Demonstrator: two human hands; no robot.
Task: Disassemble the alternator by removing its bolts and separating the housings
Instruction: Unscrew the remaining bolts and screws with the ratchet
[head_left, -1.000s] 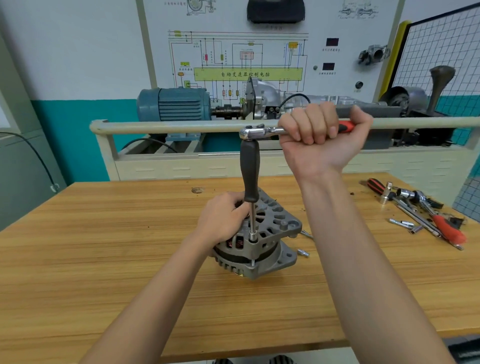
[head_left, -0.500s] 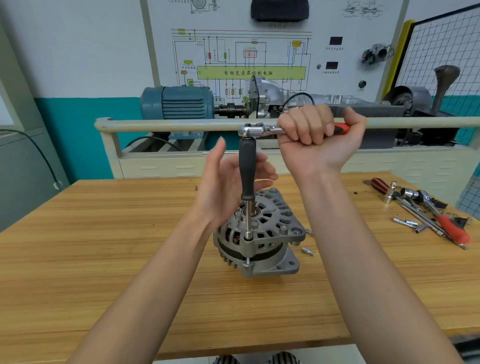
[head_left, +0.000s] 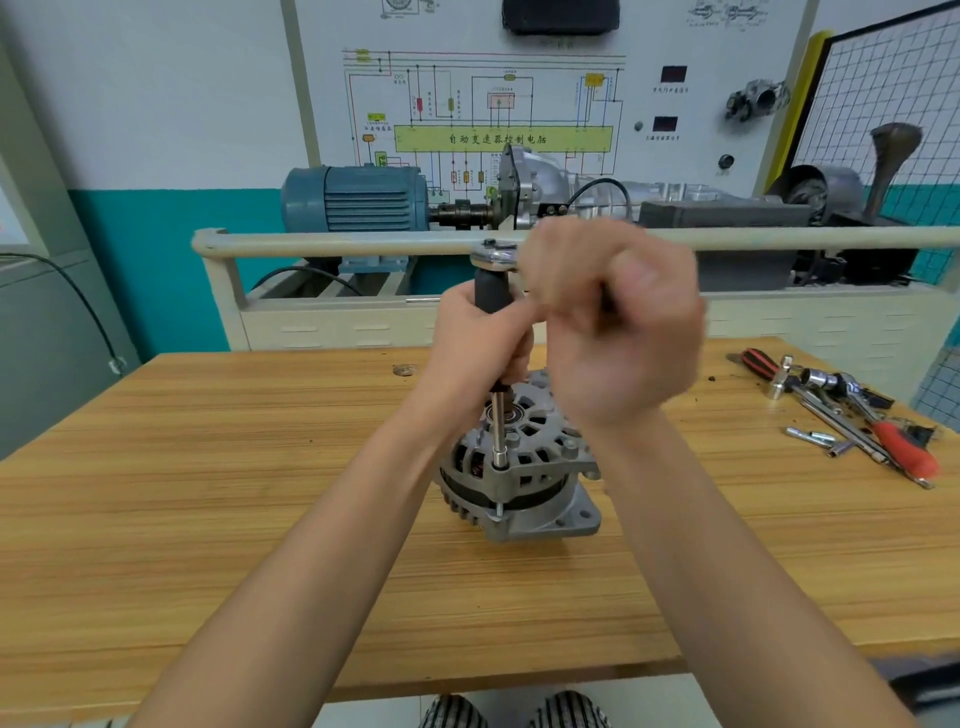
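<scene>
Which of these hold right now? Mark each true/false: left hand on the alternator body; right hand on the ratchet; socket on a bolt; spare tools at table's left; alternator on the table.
1. The left hand grips the alternator body. False: it grips the extension's black grip.
2. The right hand grips the ratchet handle. True.
3. The socket sits on the housing's near edge. True.
4. Spare tools lie at the left. False: at the right.
5. The alternator stands on the table. True.
</scene>
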